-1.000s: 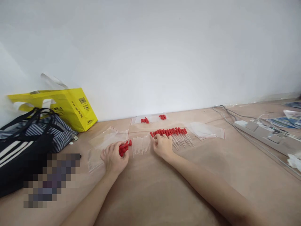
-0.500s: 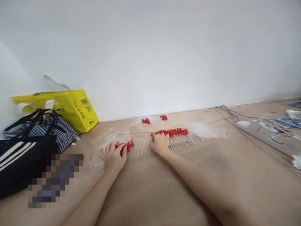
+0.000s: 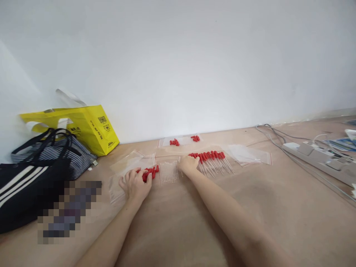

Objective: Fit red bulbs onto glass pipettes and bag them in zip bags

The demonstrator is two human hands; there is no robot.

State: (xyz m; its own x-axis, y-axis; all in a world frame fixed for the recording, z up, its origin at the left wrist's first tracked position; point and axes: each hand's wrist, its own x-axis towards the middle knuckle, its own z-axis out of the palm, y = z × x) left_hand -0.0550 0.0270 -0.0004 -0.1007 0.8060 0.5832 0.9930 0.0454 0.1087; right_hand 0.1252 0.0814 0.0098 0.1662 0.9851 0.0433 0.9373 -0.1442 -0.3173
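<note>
My left hand (image 3: 137, 183) rests over a small pile of loose red rubber bulbs (image 3: 152, 171), its fingers spread and bent onto them. Some bulbs are hidden under the fingers. To the right of the pile lies a row of thin clear tubes (image 3: 169, 172), side by side. My right hand (image 3: 189, 165) is closed between that row and several droppers (image 3: 213, 163), clear tubes topped with red bulbs. Its fingertips face away from me, so what they hold is hidden. A clear zip bag (image 3: 118, 191) lies partly under my left hand.
Near the wall, another clear bag (image 3: 185, 141) bears two clusters of red bulbs. More clear bags (image 3: 247, 154) lie right of the droppers. A yellow bag (image 3: 97, 129) and dark bags (image 3: 30, 185) stand left. At right are a white power strip (image 3: 317, 159) and cables (image 3: 274, 142).
The view has shifted slightly. My right hand has turned a little, its fingertips now hidden near the row of clear tubes. My left hand stays over the red bulbs.
</note>
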